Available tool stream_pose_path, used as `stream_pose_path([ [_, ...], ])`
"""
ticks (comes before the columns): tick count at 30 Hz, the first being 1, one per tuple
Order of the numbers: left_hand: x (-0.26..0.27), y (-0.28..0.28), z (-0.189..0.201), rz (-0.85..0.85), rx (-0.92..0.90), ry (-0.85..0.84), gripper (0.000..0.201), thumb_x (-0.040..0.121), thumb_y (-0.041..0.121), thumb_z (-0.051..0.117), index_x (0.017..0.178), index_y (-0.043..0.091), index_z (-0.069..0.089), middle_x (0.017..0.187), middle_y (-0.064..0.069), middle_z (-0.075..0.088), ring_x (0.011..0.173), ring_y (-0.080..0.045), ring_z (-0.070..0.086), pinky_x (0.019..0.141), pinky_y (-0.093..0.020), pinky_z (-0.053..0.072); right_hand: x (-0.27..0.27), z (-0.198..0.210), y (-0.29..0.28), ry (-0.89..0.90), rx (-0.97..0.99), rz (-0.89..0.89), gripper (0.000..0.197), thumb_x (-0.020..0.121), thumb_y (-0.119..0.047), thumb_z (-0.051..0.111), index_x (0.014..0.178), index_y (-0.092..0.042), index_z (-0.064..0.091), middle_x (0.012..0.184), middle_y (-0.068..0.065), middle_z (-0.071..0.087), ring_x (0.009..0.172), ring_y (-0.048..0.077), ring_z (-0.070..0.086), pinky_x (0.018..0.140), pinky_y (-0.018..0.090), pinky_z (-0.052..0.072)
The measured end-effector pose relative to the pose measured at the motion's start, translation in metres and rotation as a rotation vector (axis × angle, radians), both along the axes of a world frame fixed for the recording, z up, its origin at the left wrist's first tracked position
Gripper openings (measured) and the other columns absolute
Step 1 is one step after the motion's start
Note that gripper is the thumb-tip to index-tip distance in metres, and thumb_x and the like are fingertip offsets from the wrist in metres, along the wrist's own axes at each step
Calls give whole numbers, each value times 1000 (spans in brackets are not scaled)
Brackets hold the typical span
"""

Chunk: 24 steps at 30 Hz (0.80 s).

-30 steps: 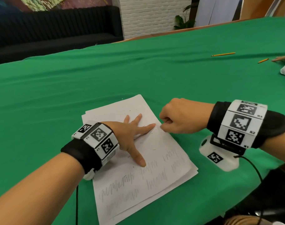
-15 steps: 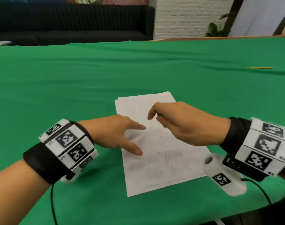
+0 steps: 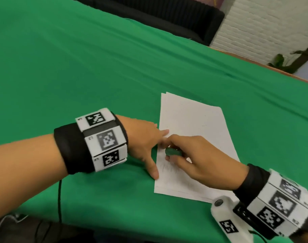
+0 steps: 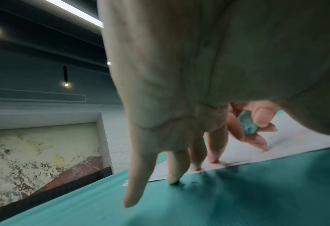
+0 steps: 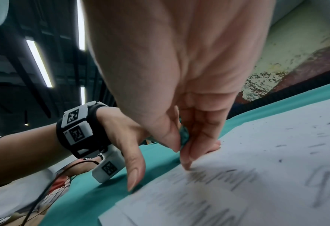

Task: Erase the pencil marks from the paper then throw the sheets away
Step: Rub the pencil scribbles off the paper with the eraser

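Observation:
A stack of white paper sheets (image 3: 193, 120) lies on the green table, with grey pencil scribbles (image 3: 169, 168) on its near part. My right hand (image 3: 193, 155) pinches a small green eraser (image 3: 172, 152) between thumb and fingers just above the scribbles; the eraser (image 4: 247, 123) also shows in the left wrist view and the eraser (image 5: 184, 134) in the right wrist view. My left hand (image 3: 146, 146) rests with spread straight fingers on the sheets' left edge, its fingertips (image 4: 212, 159) pressing the paper and cloth.
The green cloth (image 3: 79, 76) covers the whole table and runs far left and ahead. A black sofa (image 3: 176, 14) and a white brick wall (image 3: 263, 23) stand beyond the far edge. A black cable (image 3: 59, 199) trails from my left wrist.
My right hand has come down toward the scribbles with the eraser now showing in its fingers. My left hand slid from the sheet's middle to its left edge. The view swung left.

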<state>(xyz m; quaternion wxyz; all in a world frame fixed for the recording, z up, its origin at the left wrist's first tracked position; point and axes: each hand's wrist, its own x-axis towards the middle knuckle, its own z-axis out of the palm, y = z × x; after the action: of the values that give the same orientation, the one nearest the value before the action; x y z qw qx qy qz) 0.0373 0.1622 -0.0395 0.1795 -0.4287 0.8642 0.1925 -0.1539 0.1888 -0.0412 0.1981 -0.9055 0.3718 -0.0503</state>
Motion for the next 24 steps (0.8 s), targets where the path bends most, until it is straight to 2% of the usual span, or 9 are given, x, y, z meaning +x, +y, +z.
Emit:
stream_pose_path([
  [2,-1,1,0,-6,-35,-23,105,65,71,74,147,20,32,144,-2,48,145,-24,28,114,-55,28,3,3,3,-45,-39,-37,18,93,-23,63,109,-26,56,87,-13,65,76,8,59,71,28,50],
  [3,-1,1,0,-8,-41,-25,104,64,71,74,147,21,34,146,1,46,149,-23,18,114,-64,19,5,5,5,-68,-79,-53,15,91,-23,66,102,-28,56,82,-14,65,73,8,59,69,29,51],
  [5,-4,2,3,-8,-47,-15,103,65,69,75,148,21,35,150,6,42,152,-15,-5,111,-74,1,9,10,12,-87,-158,-58,10,89,-22,68,93,-28,61,79,-18,63,72,5,59,68,26,50],
  [6,-5,3,5,-4,-53,-3,100,65,69,74,145,21,38,144,7,48,151,-14,-8,109,-75,-2,13,11,16,-77,-174,-47,7,89,-21,68,92,-26,65,80,-22,59,73,3,58,68,22,49],
  [8,-5,2,6,1,-64,16,82,66,71,73,128,21,54,128,8,57,152,-15,-3,107,-77,-2,16,9,22,-40,-175,-46,6,90,-21,67,94,-25,68,81,-26,50,74,0,53,70,17,46],
  [10,-6,1,4,-12,-84,-18,77,65,73,71,119,19,58,146,4,46,152,-18,2,108,-77,-2,17,4,25,12,-164,-91,8,91,-24,65,99,-25,65,80,-23,50,75,2,52,69,16,43],
  [14,-9,5,0,-50,-113,-95,114,62,81,65,149,15,32,162,0,22,148,-23,20,113,-71,5,16,-2,30,62,-149,-204,6,92,-31,62,91,-26,64,80,-14,56,74,7,52,68,22,40],
  [18,-4,7,0,-21,-53,-94,125,66,79,66,158,26,0,164,11,-5,152,-16,5,117,-65,-1,10,0,23,80,-44,-299,11,93,-39,59,89,-29,62,69,-9,61,67,9,53,65,25,42],
  [24,-3,5,1,-41,-29,-83,113,69,79,62,155,40,1,163,13,-10,152,-15,1,117,-64,0,13,-3,22,29,14,-354,3,94,-34,58,93,-32,59,65,-8,59,65,8,55,61,21,35],
])
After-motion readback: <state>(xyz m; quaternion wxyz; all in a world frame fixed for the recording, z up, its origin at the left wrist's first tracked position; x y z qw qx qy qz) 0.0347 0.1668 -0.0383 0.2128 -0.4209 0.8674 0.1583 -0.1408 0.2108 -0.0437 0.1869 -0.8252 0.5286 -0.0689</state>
